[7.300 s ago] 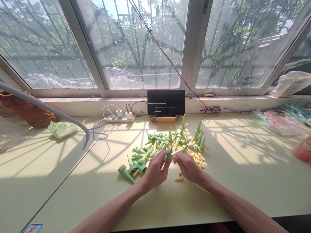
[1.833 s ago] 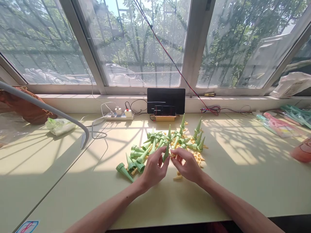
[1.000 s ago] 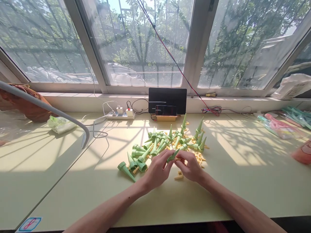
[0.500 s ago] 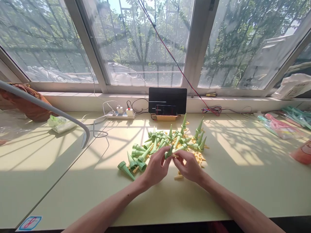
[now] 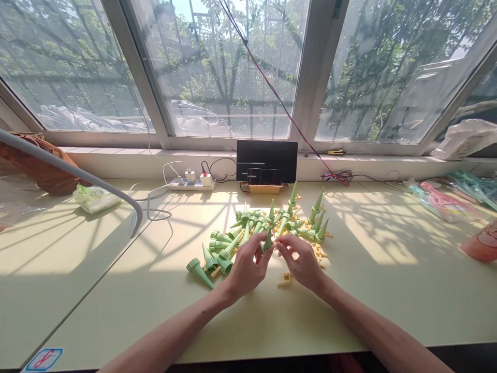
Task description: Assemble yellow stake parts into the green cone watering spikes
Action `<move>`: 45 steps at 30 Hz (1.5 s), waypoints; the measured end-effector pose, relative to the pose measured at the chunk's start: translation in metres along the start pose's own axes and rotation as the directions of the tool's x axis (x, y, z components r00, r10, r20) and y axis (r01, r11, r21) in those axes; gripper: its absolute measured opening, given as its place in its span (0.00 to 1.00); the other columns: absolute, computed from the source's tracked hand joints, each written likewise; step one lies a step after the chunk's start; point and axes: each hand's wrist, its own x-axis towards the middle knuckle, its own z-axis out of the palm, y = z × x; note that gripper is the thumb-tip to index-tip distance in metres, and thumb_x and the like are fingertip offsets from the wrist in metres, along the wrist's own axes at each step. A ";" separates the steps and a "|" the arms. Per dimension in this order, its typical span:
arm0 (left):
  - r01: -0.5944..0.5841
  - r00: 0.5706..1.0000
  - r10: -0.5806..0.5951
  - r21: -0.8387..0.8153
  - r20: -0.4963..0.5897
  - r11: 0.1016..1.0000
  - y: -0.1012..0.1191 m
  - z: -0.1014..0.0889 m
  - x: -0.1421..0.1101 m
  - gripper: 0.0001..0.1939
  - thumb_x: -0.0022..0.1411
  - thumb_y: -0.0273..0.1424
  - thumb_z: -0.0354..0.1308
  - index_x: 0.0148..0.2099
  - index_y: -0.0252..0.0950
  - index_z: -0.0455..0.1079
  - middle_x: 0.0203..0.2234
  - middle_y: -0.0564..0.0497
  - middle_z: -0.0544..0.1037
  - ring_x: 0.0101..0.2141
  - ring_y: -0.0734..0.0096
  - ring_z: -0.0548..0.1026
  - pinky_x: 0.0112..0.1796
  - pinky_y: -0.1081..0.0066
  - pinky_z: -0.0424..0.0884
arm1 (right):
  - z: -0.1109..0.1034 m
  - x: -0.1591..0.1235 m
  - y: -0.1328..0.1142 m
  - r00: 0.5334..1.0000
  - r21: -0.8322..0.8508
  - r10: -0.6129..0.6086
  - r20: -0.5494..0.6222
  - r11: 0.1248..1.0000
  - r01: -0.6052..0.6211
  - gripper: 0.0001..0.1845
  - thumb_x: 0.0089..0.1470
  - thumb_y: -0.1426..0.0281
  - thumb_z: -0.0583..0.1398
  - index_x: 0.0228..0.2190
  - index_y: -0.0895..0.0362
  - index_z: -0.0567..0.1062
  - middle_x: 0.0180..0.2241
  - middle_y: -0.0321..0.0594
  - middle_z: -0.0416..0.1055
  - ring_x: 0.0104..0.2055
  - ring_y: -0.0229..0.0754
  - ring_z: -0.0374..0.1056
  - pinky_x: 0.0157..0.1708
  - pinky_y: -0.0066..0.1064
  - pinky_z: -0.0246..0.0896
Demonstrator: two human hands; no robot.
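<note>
My left hand [image 5: 249, 263] is closed around a green plastic watering spike [image 5: 267, 240], its pointed end tilted upward. Close beside it, the pinched fingertips of my right hand [image 5: 302, 261] hold a small yellow valve piece [image 5: 275, 243] against the spike's side. Whether the piece sits in the spike I cannot tell. Behind both hands lies a pile of green spikes [image 5: 232, 243], some standing point up and some on their sides. Loose yellow pieces [image 5: 319, 254] are scattered among them, with a couple [image 5: 285, 280] below my right hand.
A dark tablet [image 5: 267, 155] and a phone [image 5: 264, 176] lean at the back. Left of them is a power strip [image 5: 190, 185] with cables. A grey curved bar [image 5: 97, 181] reaches in from the left. Plastic bags [image 5: 450, 204] lie at the right.
The spike in my left hand now stands more upright and has shifted slightly left. My right fingertips have turned a little, keeping the yellow piece at the spike's side.
</note>
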 end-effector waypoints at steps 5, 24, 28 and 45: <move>-0.023 1.000 0.022 0.024 0.016 0.999 0.000 0.000 0.000 0.09 0.65 0.29 0.54 0.48 0.36 0.67 0.24 0.55 0.70 0.20 0.80 0.63 0.24 0.76 0.62 | 0.002 -0.002 0.004 1.000 -0.020 0.001 -0.010 1.000 -0.001 0.09 0.63 0.68 0.54 0.38 0.56 0.74 0.34 0.42 0.75 0.29 0.39 0.71 0.28 0.31 0.69; -0.070 0.993 0.070 -0.002 0.095 0.998 0.001 0.000 -0.002 0.12 0.65 0.25 0.51 0.51 0.36 0.65 0.33 0.49 0.74 0.23 0.80 0.65 0.25 0.75 0.65 | 0.002 -0.003 0.005 0.998 0.045 0.054 -0.035 0.998 -0.052 0.07 0.63 0.68 0.54 0.38 0.56 0.71 0.30 0.41 0.74 0.29 0.39 0.70 0.32 0.33 0.70; -0.117 0.986 0.121 -0.043 0.112 0.992 0.005 -0.001 -0.001 0.15 0.64 0.23 0.51 0.52 0.38 0.65 0.40 0.46 0.74 0.26 0.78 0.69 0.28 0.74 0.69 | 0.002 -0.002 0.004 0.996 0.078 0.066 -0.057 0.995 -0.061 0.07 0.63 0.67 0.54 0.37 0.55 0.71 0.26 0.37 0.70 0.26 0.38 0.67 0.30 0.32 0.68; -0.219 0.965 0.223 -0.044 0.136 0.975 0.007 -0.004 0.000 0.22 0.61 0.16 0.49 0.52 0.42 0.71 0.50 0.44 0.69 0.42 0.68 0.72 0.37 0.67 0.74 | 0.000 0.000 0.001 0.992 0.082 0.084 -0.094 0.994 -0.077 0.07 0.63 0.68 0.54 0.34 0.55 0.70 0.26 0.35 0.68 0.25 0.37 0.65 0.27 0.29 0.63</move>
